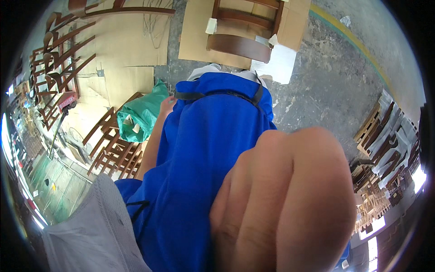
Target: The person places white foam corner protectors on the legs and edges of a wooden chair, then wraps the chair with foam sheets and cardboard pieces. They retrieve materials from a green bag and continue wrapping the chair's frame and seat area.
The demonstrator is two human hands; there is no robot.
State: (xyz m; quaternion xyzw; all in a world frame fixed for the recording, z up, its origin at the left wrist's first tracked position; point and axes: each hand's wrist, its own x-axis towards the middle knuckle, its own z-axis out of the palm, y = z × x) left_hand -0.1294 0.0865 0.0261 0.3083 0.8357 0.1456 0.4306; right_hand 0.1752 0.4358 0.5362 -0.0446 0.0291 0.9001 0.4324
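My right hand (285, 199) fills the lower right of the head view, very close, with its fingers bent and pressed together. Whatever the fingertips hold, if anything, is hidden. My left arm hangs along my side, and my left hand (167, 106) shows only in part beside my waist, its fingers mostly out of sight. Close to that hand is a green plastic bag (140, 115) with something pale in its mouth. A blue apron (204, 131) with a black strap covers my front. On cardboard in front of my feet lies a dark brown wooden chair frame (240, 45).
Flat cardboard sheets (131, 81) cover the floor at the left. Brown wooden frames (120, 149) are stacked beside the bag, and more chair parts (59, 68) stand at the far left. Wrapped wooden pieces (392, 140) rest on the right, past the grey concrete floor (312, 90).
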